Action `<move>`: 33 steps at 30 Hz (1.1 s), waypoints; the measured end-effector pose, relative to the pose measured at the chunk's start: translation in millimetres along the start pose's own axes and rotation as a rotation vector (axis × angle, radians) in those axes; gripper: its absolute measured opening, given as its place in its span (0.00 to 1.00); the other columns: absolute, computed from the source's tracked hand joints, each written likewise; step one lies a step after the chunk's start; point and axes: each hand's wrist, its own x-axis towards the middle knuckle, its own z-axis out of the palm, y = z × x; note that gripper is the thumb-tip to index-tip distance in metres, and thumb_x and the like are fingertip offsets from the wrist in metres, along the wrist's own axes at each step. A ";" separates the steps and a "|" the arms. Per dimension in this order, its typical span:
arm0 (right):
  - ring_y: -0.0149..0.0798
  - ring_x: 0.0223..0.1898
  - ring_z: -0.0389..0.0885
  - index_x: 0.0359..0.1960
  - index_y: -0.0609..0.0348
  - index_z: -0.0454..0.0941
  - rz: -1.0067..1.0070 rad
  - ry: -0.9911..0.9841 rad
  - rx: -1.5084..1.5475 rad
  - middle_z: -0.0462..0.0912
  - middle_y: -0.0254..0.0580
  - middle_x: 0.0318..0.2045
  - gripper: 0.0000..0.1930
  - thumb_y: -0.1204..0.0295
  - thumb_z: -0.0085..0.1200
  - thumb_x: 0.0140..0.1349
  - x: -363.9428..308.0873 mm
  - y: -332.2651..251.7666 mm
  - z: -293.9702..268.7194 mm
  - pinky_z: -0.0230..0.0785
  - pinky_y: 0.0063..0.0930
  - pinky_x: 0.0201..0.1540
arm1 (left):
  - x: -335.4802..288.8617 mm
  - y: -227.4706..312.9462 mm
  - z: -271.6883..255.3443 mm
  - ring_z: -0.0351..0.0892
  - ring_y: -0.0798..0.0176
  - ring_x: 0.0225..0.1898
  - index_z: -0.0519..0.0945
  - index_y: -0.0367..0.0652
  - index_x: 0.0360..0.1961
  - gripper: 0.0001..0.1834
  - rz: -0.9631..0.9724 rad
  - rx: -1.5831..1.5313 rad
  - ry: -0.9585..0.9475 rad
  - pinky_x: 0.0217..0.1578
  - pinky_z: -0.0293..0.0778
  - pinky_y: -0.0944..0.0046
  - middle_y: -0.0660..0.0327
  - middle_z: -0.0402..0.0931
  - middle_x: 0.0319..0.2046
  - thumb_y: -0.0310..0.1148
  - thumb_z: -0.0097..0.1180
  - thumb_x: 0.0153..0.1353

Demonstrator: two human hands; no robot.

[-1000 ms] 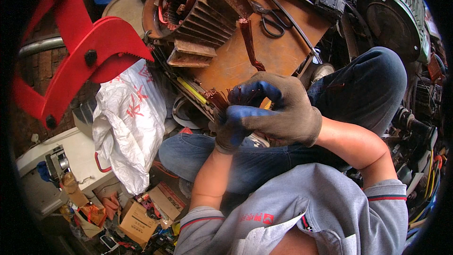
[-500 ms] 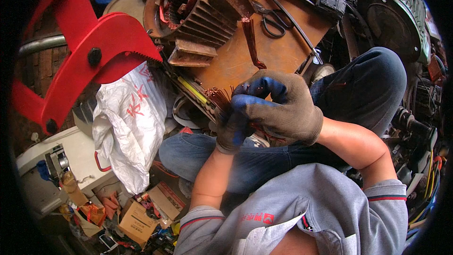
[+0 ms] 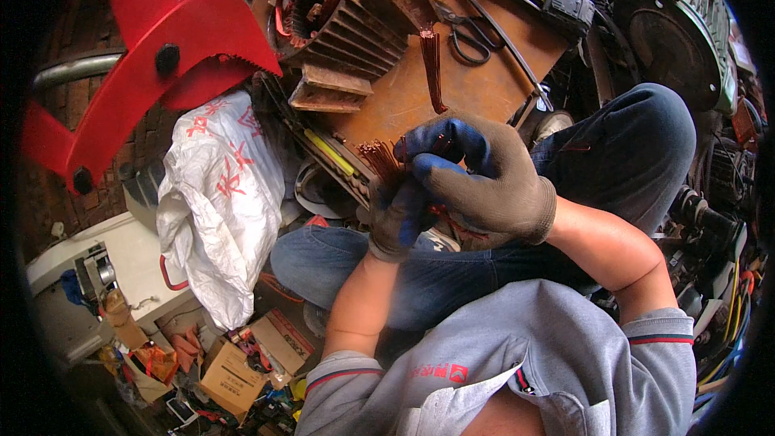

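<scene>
Both my hands wear grey-brown gloves with blue palms and meet above my lap. My left hand (image 3: 395, 214) is wrapped round a bundle of copper wires (image 3: 379, 160), whose cut ends fan out above the fist. Just to its right, my right hand (image 3: 484, 173) is curled, thumb and fingers bent toward the bundle, with thin copper strands showing between and below them. Its fingertips partly hide what they grip. Beyond the right hand, a second copper wire bundle (image 3: 433, 73) lies over the brown board (image 3: 492, 81), bent at its near end.
A ribbed motor housing (image 3: 351, 40) rests on the board's left, with scissors (image 3: 468, 36) to its right. A red toothed metal tool (image 3: 178, 56) rises at the left above a white sack (image 3: 222, 210). Cardboard boxes (image 3: 234, 375) lie lower left. A power-tool battery (image 3: 569, 4) sits at the back right.
My right hand's thumb and forefinger have parted a little, and the hand has shifted slightly. The view has shifted a little, so the red tool appears higher. My left hand keeps its bundle.
</scene>
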 end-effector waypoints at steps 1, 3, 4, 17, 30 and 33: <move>0.30 0.38 0.84 0.48 0.63 0.81 -0.009 -0.011 -0.023 0.87 0.42 0.37 0.15 0.69 0.60 0.61 0.0 -0.5 -0.7 0.78 0.27 0.44 | 0.1 0.6 -1.3 0.77 0.55 0.49 0.73 0.43 0.53 0.17 0.025 0.027 -0.026 0.53 0.75 0.49 0.55 0.75 0.47 0.41 0.55 0.69; 0.29 0.37 0.84 0.49 0.62 0.81 -0.019 0.007 -0.060 0.87 0.42 0.37 0.16 0.69 0.61 0.61 -0.2 -2.0 -0.5 0.78 0.26 0.45 | -0.6 1.7 -2.7 0.78 0.53 0.52 0.73 0.41 0.55 0.18 0.045 -0.017 -0.048 0.54 0.76 0.47 0.53 0.76 0.49 0.40 0.54 0.69; 0.28 0.37 0.84 0.49 0.62 0.81 -0.024 0.016 -0.079 0.87 0.42 0.37 0.16 0.69 0.61 0.61 -0.3 -2.9 0.3 0.78 0.26 0.45 | -0.3 2.7 -3.4 0.77 0.52 0.53 0.73 0.41 0.56 0.19 0.055 -0.020 -0.110 0.55 0.75 0.46 0.52 0.75 0.51 0.40 0.54 0.69; 0.26 0.33 0.83 0.43 0.64 0.82 0.087 0.078 0.012 0.87 0.40 0.31 0.12 0.70 0.61 0.61 -0.1 -5.7 0.3 0.78 0.26 0.39 | 6.0 -1.6 8.5 0.84 0.66 0.36 0.84 0.38 0.45 0.15 0.094 0.221 0.121 0.34 0.80 0.64 0.61 0.85 0.35 0.39 0.56 0.69; 0.25 0.31 0.81 0.36 0.64 0.79 0.124 0.119 0.015 0.84 0.38 0.27 0.08 0.72 0.60 0.59 -0.8 -5.7 -1.2 0.77 0.26 0.36 | 3.0 1.1 0.2 0.74 0.57 0.57 0.73 0.40 0.60 0.29 -0.016 0.151 -0.018 0.62 0.68 0.54 0.56 0.76 0.54 0.52 0.54 0.69; 0.25 0.32 0.82 0.40 0.64 0.80 0.076 0.104 0.110 0.84 0.38 0.28 0.10 0.72 0.61 0.59 0.3 -6.8 0.6 0.78 0.26 0.38 | 2.9 0.4 2.3 0.75 0.58 0.56 0.74 0.41 0.58 0.27 0.020 0.127 -0.006 0.60 0.69 0.55 0.57 0.76 0.53 0.51 0.52 0.70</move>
